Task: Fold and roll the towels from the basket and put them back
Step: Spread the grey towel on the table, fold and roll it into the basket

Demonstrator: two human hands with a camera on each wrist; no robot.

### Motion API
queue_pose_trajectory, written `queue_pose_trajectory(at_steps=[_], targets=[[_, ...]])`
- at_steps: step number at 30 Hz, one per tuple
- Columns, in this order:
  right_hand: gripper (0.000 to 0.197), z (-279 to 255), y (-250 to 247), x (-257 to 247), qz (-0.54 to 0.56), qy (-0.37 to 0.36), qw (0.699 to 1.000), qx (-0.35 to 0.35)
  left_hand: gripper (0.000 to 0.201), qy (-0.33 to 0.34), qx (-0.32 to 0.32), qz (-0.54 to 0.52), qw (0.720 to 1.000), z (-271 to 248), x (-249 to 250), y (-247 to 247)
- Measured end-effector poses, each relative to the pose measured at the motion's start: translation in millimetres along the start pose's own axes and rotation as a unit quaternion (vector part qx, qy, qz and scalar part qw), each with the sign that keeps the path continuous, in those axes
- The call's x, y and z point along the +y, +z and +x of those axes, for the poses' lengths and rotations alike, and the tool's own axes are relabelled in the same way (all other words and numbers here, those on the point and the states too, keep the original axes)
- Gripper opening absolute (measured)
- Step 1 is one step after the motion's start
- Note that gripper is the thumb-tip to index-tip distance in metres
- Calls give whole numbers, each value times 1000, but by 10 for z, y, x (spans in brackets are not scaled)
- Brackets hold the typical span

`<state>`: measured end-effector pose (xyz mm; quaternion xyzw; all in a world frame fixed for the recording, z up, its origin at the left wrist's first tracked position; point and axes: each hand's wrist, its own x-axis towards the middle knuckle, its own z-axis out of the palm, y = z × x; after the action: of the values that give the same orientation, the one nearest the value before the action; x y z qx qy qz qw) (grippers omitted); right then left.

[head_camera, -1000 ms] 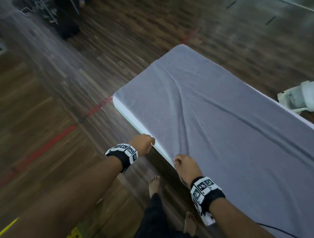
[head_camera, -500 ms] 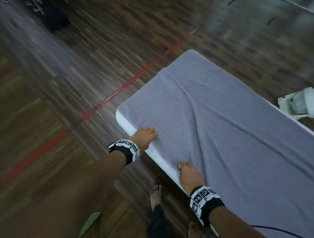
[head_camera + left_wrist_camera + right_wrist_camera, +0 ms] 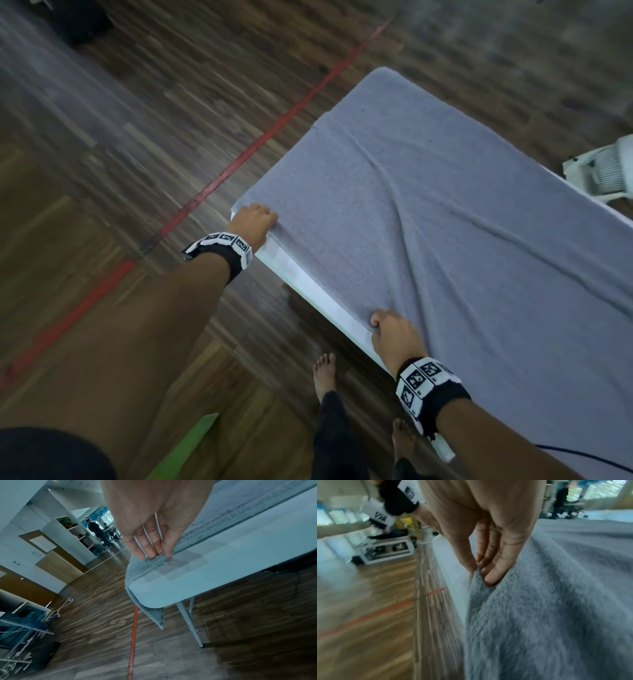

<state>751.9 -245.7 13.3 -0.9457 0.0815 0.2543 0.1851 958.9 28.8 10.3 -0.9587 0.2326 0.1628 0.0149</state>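
A large grey towel (image 3: 445, 222) lies spread over a white table (image 3: 308, 284), with long creases running from its near edge. My left hand (image 3: 255, 219) is at the towel's near left corner (image 3: 147, 563) and pinches the edge there with its fingertips (image 3: 150, 550). The towel corner hangs over the table end. My right hand (image 3: 390, 329) is further right along the near edge and pinches a small fold of the towel (image 3: 556, 601) between thumb and fingers (image 3: 493, 577). No basket is in view.
A white fan (image 3: 606, 171) stands on the floor beyond the table's far side. A red line (image 3: 274, 137) crosses the wooden floor. My bare feet (image 3: 323, 373) are by the table's near edge. A metal table leg (image 3: 188, 622) stands under the corner.
My hands have spread apart along the towel's near edge. The left hand has gone out to the left corner, and the right hand stays further right along that edge.
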Motion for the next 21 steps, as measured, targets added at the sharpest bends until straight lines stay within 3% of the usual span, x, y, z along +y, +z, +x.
queue_pose_trajectory(at_steps=[4,7,21], targets=[[16,-256,-8,-46,57,-43,996,46,34,39,43,-17,998,-141,-202,-19],[14,-446,45,-144,80,-75,993,47,36,63,38,-10,997,-360,-363,6],[16,-629,355,-399,75,-111,991,-11,35,22,33,1,999,-992,-607,219]])
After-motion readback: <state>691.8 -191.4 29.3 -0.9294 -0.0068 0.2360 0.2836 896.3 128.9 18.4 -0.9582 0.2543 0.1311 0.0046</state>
